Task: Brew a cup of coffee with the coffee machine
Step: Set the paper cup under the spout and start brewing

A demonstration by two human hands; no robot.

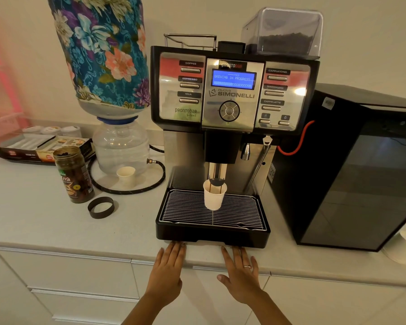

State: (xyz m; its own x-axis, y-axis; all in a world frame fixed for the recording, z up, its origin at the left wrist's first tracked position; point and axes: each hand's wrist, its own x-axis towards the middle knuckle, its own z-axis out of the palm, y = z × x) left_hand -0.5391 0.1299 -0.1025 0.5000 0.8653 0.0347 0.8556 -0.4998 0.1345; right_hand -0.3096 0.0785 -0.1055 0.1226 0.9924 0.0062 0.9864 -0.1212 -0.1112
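Note:
The black and silver coffee machine stands on the counter; its blue screen reads "brewing in progress". A white paper cup stands on the drip tray grate right under the spout, and thin dark streams run into it. My left hand lies flat on the counter edge, fingers apart, fingertips just short of the tray's front. My right hand lies flat the same way, a ring on one finger. Neither hand holds anything.
Left of the machine are a water bottle with a floral cover on a clear base, a second paper cup, a coffee jar with its dark lid ring beside it, and a sachet box. A black appliance stands right.

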